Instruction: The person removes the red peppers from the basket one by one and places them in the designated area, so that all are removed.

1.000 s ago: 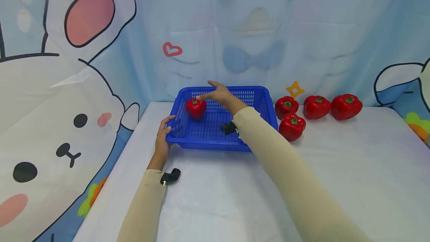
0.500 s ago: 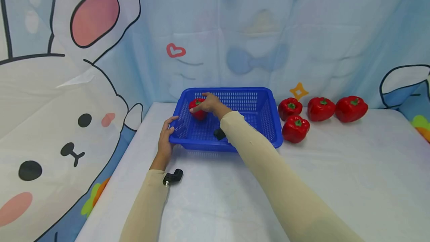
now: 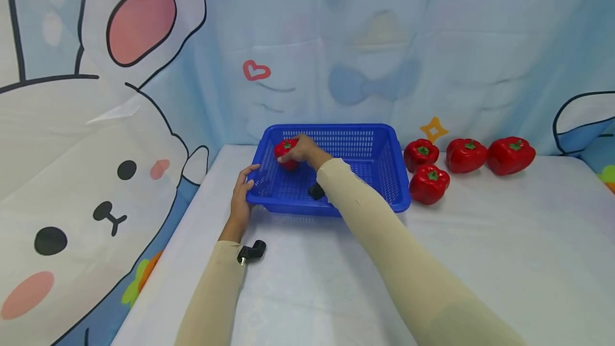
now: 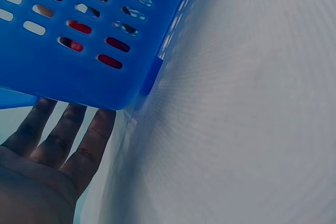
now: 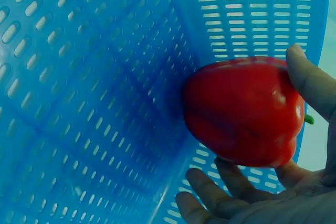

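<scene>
A blue plastic basket (image 3: 331, 209) with slotted walls stands on the white table. Inside it, near the left end, is a red bell pepper (image 3: 284, 146) with a green stem. My right hand (image 3: 307, 151) grips this pepper; in the right wrist view the thumb (image 5: 310, 80) lies on one side and fingers on the other. The pepper's side faces the basket wall. My left hand (image 3: 241, 196) holds the basket's left rim. Its fingers (image 4: 86, 156) reach the rim in the left wrist view, with their tips partly hidden behind it.
Several more red bell peppers lie right of the basket, the closest front one (image 3: 429, 184) almost touching its wall. Behind the table (image 3: 480, 260) hangs a blue printed curtain (image 3: 365, 25), which also runs down the left side.
My right hand has come down and left from above the basket and taken hold of the pepper. The left hand stays on the rim. The head view has shifted slightly.
</scene>
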`<action>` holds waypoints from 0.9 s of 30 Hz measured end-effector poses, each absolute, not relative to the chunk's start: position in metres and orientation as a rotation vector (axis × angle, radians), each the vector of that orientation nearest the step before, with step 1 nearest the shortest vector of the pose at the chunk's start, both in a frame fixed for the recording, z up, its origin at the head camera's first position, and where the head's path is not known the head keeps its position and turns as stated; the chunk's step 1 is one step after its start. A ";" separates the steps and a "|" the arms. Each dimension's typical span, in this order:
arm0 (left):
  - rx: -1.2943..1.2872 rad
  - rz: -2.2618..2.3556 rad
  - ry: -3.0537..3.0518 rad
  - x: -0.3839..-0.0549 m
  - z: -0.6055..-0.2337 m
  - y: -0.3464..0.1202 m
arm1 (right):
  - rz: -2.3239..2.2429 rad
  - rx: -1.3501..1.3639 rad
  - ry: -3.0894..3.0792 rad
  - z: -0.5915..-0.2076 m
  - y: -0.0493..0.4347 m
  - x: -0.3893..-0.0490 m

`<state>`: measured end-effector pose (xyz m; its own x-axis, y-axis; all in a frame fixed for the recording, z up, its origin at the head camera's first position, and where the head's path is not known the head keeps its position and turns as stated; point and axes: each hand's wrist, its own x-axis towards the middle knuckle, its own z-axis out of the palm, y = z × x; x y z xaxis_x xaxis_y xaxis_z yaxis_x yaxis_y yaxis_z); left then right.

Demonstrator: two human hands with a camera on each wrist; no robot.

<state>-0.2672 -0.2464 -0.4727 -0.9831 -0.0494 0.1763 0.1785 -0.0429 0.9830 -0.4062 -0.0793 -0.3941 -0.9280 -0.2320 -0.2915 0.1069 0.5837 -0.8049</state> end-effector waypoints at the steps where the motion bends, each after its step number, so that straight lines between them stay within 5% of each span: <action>1: -0.141 -2.158 -2.054 -0.267 -0.473 -0.246 | -1.281 -0.100 2.450 -0.394 -0.079 -0.406; 16: -0.110 -2.135 -2.078 -0.267 -0.473 -0.246 | -1.356 -0.114 2.450 -0.382 -0.055 -0.391; 27: -0.169 -2.190 -2.017 -0.270 -0.470 -0.248 | -1.493 -0.250 2.436 -0.329 0.011 -0.359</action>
<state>-0.2695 -0.2477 -0.4699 -0.9809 -0.0406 0.1900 0.1927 -0.0782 0.9781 -0.3589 0.0111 -0.3293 -0.9479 -0.2859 -0.1405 -0.0045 0.4532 -0.8914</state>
